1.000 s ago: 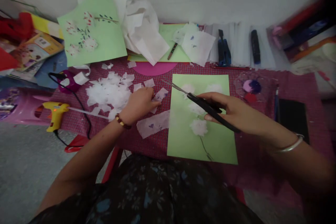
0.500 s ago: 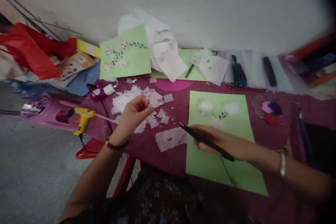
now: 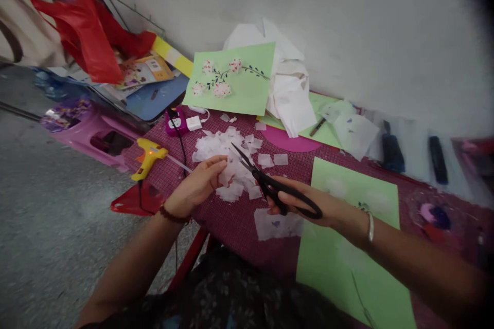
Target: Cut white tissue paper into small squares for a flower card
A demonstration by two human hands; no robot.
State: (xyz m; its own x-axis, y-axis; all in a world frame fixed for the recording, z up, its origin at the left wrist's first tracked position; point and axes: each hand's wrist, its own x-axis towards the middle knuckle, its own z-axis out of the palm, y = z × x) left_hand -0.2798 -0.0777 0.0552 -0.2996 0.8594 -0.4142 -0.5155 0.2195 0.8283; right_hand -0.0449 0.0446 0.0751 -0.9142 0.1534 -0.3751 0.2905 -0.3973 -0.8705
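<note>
My left hand (image 3: 204, 182) pinches a small piece of thin white paper (image 3: 227, 172) between thumb and fingers, above a pile of cut white paper bits (image 3: 210, 144). In my right hand (image 3: 297, 198) is a pair of black scissors (image 3: 266, 180), my fingers in the handle loops. The blades stand a little apart, pointing up and left beside the held paper. A larger strip of white paper (image 3: 266, 229) with purple marks lies below the scissors. Under my right forearm is a green sheet (image 3: 320, 267) with white puffs and a drawn stem.
A yellow glue gun (image 3: 148, 157) with a lit orange light rests at the table's left edge, its cord hanging down. Beyond the pile are a purple power socket (image 3: 175, 122) and a green card with flowers (image 3: 247, 97). Crumpled white paper (image 3: 291, 92) leans on the wall.
The view has swung left, shifting everything rightward. The scissors have come up to the paper in my left hand, and their blades have opened.
</note>
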